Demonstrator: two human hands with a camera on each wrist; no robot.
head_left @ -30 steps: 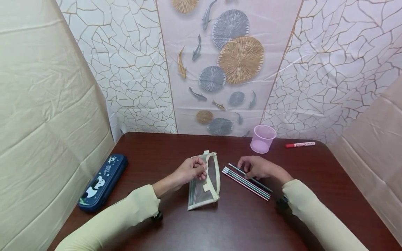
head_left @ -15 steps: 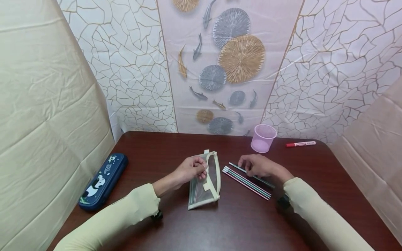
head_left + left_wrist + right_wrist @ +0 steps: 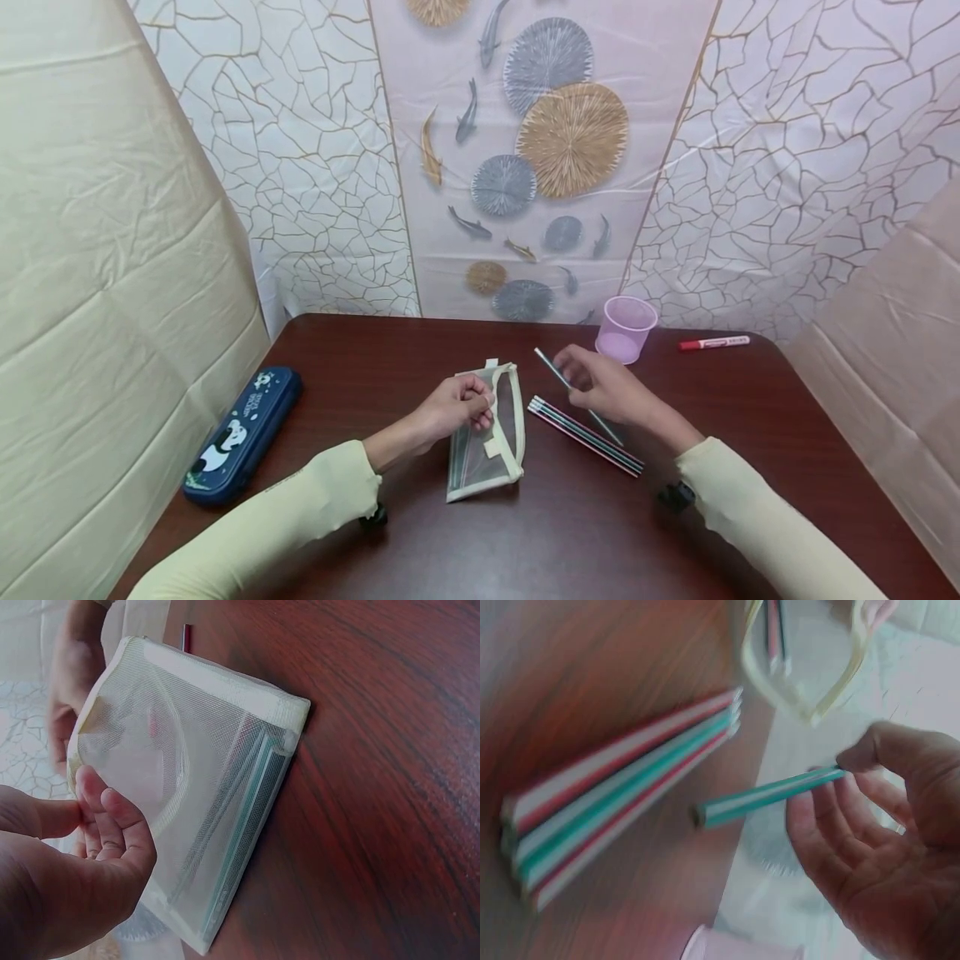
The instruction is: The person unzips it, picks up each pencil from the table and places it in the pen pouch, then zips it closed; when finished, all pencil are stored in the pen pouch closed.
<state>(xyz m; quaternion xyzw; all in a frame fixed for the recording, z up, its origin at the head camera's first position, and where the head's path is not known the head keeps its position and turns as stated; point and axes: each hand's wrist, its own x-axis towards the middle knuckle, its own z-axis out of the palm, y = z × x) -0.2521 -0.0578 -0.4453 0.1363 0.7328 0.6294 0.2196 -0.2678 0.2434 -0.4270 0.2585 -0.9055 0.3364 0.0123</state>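
Observation:
My left hand [image 3: 453, 408] pinches the open edge of a cream mesh pencil pouch [image 3: 480, 471], whose zipped mouth gapes to the right. Through the mesh in the left wrist view, several green and dark pencils [image 3: 251, 802] lie along the pouch's bottom. My right hand [image 3: 611, 387] holds one green-and-white striped pencil [image 3: 772, 796] between thumb and fingers, lifted off the table. Beneath it, a row of several striped pencils [image 3: 585, 437] in red, green and black lies side by side, right of the pouch.
A blue panda pencil case [image 3: 243, 433] lies at the table's left. At the back right stand a translucent pink cup [image 3: 627, 332] and a red-capped marker [image 3: 715, 343]. The dark wooden table [image 3: 480, 550] meets patterned cloth at its back edge.
My right hand has raised the green striped pencil from beside the row, moving it up and slightly left. The left hand and pouch have stayed in place.

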